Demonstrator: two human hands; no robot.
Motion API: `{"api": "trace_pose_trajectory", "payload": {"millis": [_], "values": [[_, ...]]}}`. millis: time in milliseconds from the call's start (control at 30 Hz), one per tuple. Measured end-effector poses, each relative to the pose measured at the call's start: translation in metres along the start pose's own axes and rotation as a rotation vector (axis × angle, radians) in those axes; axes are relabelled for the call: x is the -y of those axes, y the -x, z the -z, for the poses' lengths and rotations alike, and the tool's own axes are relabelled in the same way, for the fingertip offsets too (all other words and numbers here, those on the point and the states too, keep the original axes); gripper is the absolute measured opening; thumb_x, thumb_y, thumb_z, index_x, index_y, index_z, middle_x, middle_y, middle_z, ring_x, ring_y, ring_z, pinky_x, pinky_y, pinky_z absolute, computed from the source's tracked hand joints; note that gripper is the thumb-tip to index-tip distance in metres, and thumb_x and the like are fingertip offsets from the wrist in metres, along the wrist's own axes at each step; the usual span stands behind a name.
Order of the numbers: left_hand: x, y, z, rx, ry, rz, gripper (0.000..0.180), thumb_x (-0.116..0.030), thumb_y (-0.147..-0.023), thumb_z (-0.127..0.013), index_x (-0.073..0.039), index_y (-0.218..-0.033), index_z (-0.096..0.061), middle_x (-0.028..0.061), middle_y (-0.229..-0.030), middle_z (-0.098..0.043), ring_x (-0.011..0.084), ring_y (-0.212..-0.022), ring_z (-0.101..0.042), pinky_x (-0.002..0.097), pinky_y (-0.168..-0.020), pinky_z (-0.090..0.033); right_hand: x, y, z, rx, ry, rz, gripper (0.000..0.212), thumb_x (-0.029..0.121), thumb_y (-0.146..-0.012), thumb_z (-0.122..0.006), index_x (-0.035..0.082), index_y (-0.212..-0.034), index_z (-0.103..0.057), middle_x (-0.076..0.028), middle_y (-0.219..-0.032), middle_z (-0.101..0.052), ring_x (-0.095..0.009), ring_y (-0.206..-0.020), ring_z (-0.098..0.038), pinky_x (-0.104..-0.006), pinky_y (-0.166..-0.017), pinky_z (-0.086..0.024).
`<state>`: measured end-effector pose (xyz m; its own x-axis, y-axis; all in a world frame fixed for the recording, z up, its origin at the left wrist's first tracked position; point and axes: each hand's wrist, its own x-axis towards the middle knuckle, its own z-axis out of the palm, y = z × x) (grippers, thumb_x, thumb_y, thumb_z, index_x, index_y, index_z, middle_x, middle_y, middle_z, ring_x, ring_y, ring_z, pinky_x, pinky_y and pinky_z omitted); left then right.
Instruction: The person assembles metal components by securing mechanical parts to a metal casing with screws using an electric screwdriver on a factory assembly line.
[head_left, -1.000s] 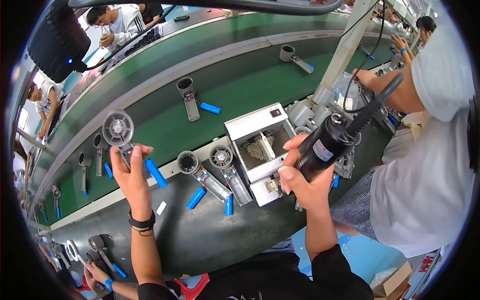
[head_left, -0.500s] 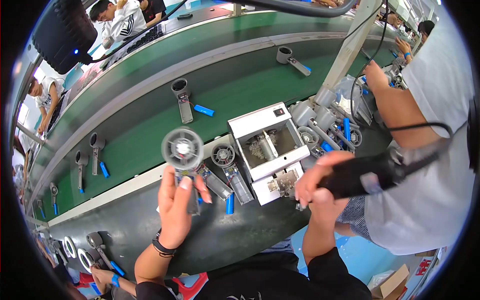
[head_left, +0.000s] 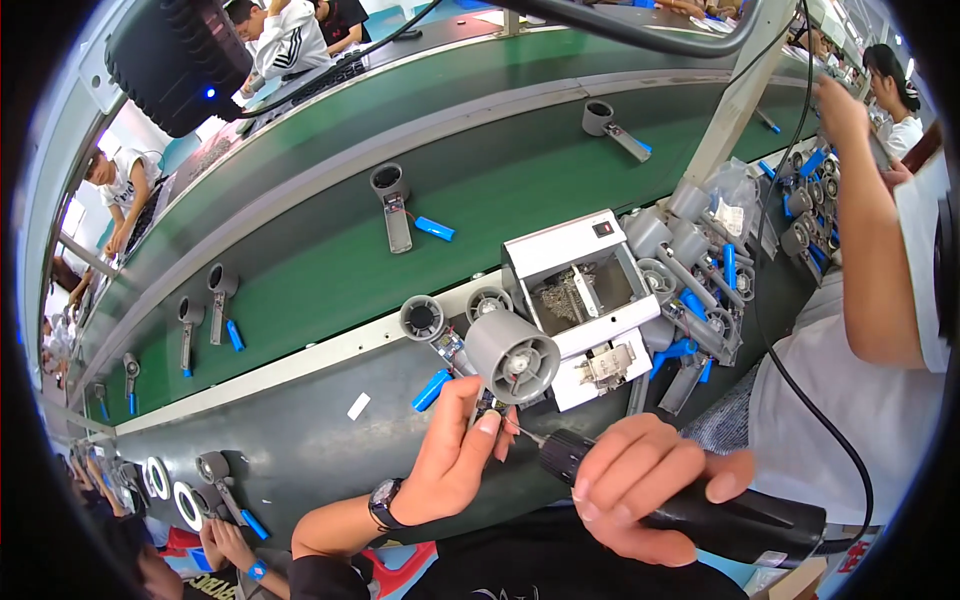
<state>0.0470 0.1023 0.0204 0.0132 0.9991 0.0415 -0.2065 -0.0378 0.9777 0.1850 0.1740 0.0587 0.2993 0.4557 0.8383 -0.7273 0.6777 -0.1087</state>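
Dark bench top (head_left: pixel 290 445) gives us room left of our left hand (head_left: pixel 455 465), while the white box (head_left: pixel 580 300) stands close beyond. The grey fan housing (head_left: pixel 510 355), raised before that box, partly hides another behind it; whether the bit touches its handle, we can't tell. Our left fingers close in a pinch on that handle; our right hand (head_left: pixel 640 490) wraps the black screwdriver (head_left: pixel 750 520).

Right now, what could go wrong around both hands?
The bit of the electric screwdriver points close to the fingers of the left hand; a slip might nick them. It could also scrape the exposed circuit board in the grey handheld fan. The left hand might bump the blue battery lying beside it.
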Motion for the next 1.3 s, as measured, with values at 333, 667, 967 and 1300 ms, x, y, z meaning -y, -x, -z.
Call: {"api": "trace_pose_trajectory", "payload": {"millis": [333,667,967,1300], "values": [[0.001,0.001,-0.002,-0.009,0.010,0.044,0.030,-0.006,-0.103,-0.039,-0.001,-0.132,-0.033,0.0105,-0.104,-0.056,0.0127,-0.078,-0.049,0.0283,-0.073,-0.045,-0.006,0.009,0.003,-0.025,0.108,-0.046,0.051,0.039,-0.095,-0.064,0.008,-0.120,-0.032,-0.005,-0.070,-0.055,-0.013,-0.044,-0.053,-0.0260,-0.042,-0.051],[0.003,-0.001,-0.003,-0.002,-0.001,0.047,0.031,-0.005,-0.103,-0.039,0.000,-0.133,-0.033,0.0110,-0.105,-0.055,0.0125,-0.079,-0.049,0.0282,-0.073,-0.045,-0.005,0.006,0.004,-0.063,0.102,-0.095,0.049,0.038,-0.096,-0.063,0.008,-0.119,-0.032,-0.005,-0.068,-0.053,-0.013,-0.043,-0.051,-0.0258,-0.042,-0.049],[0.003,-0.003,-0.006,-0.002,-0.029,0.059,0.032,-0.004,-0.102,-0.040,0.001,-0.133,-0.032,0.0107,-0.103,-0.055,0.0124,-0.079,-0.049,0.0284,-0.074,-0.045,-0.006,0.004,0.008,-0.061,0.112,-0.133,0.049,0.038,-0.096,-0.064,0.008,-0.119,-0.032,-0.005,-0.068,-0.053,-0.013,-0.043,-0.051,-0.0257,-0.042,-0.049],[0.004,-0.006,-0.009,-0.008,-0.045,0.048,0.029,-0.004,-0.102,-0.039,0.001,-0.131,-0.034,0.0103,-0.101,-0.055,0.0128,-0.078,-0.049,0.0286,-0.073,-0.045,-0.011,0.007,0.014,0.031,0.109,-0.030,0.050,0.036,-0.095,-0.065,0.007,-0.119,-0.032,-0.006,-0.068,-0.055,-0.016,-0.045,-0.054,-0.0265,-0.042,-0.052]]}}
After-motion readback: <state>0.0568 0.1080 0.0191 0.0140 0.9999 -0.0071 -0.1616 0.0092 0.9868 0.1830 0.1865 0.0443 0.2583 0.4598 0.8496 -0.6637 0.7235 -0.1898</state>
